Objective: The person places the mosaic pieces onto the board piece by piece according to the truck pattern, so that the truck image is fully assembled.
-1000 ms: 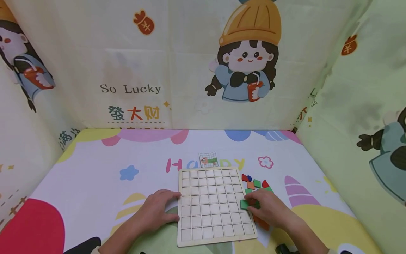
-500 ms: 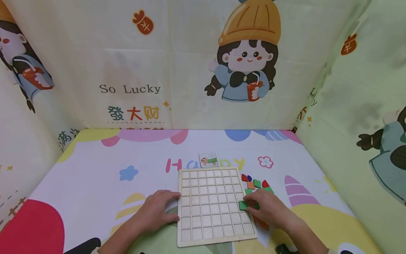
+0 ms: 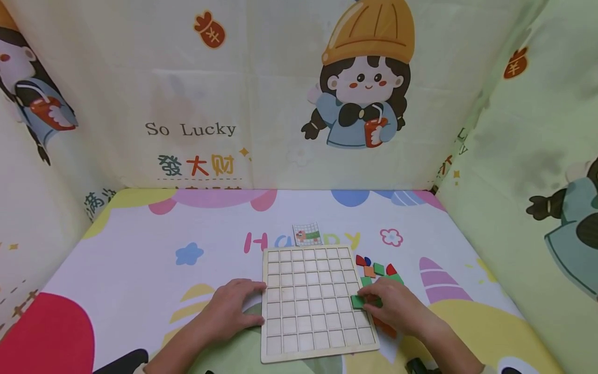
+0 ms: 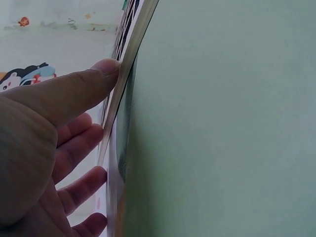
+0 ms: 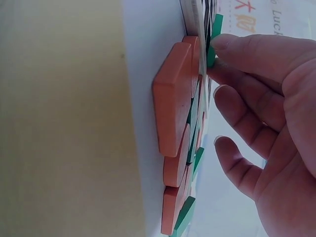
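Currently, the right hand (image 3: 394, 304) pinches a green tile (image 3: 357, 302) between thumb and fingertips, at the right rim of a gridded board (image 3: 302, 307); the left hand (image 3: 231, 310), thumb and fingers apart, touches its left rim.

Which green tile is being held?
The green tile at the right edge of the board, pinched by the right hand; other green tiles lie beside the board.

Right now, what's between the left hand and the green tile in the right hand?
The board, cells bare along that stretch, between left hand and green tile. Shows in head view.
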`<action>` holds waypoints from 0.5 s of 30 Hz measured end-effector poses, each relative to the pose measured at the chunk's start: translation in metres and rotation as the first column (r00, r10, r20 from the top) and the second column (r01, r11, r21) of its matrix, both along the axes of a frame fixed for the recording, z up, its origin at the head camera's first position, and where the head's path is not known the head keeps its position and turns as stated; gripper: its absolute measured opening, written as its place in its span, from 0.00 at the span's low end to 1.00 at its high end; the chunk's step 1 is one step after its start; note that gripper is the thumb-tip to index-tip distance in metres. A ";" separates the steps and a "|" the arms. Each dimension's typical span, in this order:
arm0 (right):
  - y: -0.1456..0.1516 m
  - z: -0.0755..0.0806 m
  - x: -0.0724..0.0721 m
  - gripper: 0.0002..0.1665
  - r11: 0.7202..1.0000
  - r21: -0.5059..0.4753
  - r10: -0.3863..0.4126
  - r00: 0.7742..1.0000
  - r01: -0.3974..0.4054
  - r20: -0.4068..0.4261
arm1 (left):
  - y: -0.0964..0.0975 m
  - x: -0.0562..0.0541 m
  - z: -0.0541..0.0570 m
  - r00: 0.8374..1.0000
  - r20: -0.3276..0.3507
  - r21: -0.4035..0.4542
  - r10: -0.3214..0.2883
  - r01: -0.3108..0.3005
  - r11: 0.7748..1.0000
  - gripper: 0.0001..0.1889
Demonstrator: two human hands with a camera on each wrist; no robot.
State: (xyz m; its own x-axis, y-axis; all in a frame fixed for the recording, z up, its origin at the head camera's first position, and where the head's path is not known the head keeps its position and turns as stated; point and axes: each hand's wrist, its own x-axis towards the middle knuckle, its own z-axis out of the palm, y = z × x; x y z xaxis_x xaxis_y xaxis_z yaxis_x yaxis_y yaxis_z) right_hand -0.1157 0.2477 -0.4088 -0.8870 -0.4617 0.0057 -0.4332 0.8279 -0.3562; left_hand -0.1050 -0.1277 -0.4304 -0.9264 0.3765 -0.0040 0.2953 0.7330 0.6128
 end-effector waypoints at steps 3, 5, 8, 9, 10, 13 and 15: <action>0.000 -0.001 -0.001 0.11 1.000 0.008 0.006 1.000 -0.006 -0.011 | 0.000 0.000 0.000 1.000 -0.012 0.001 -0.003 0.003 1.000 0.32; 0.000 -0.001 -0.001 0.11 1.000 0.010 0.012 1.000 -0.012 -0.025 | -0.001 0.000 -0.001 1.000 -0.021 0.005 -0.006 0.006 1.000 0.32; 0.000 -0.002 0.000 0.10 1.000 0.005 0.026 0.998 -0.026 -0.050 | -0.001 0.000 -0.001 1.000 -0.023 0.006 -0.008 0.008 1.000 0.32; 0.000 -0.002 0.000 0.10 1.000 0.003 0.029 0.998 -0.029 -0.057 | -0.001 0.000 -0.001 1.000 -0.022 0.006 -0.008 0.008 1.000 0.33; 0.000 -0.002 0.000 0.10 0.999 0.000 0.033 0.998 -0.033 -0.062 | -0.001 0.000 -0.002 1.000 -0.021 0.006 -0.009 0.009 1.000 0.33; 0.001 -0.002 0.000 0.11 0.999 -0.003 0.035 0.997 -0.036 -0.068 | -0.001 0.000 -0.002 1.000 -0.018 0.006 -0.006 0.006 1.000 0.33; 0.001 -0.002 0.000 0.11 0.999 -0.003 0.037 0.997 -0.038 -0.070 | -0.001 0.000 -0.002 1.000 -0.015 0.009 -0.005 0.005 1.000 0.33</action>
